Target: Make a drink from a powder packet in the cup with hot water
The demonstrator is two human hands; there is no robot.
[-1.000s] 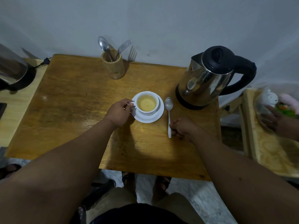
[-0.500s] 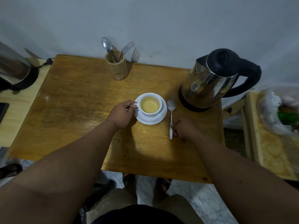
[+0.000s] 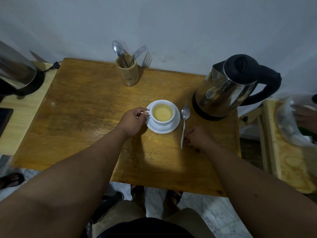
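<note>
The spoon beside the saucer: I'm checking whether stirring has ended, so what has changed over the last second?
Little moved. The right hand has eased slightly off the spoon, its fingertips now beside the handle's end; whether they touch is unclear. The spoon lies flat on the table as before. The left hand still pinches the cup handle; cup, saucer and kettle are unchanged.

White cup (image 3: pixel 163 114) holding pale yellow drink, white saucer (image 3: pixel 163 128), silver spoon (image 3: pixel 184 122), honey-brown grained wooden table (image 3: pixel 89 107), mirror-steel kettle (image 3: pixel 228 90) with black lid and handle, tan wooden utensil holder (image 3: pixel 127 72), grey-white wall (image 3: pixel 171 23)
</note>
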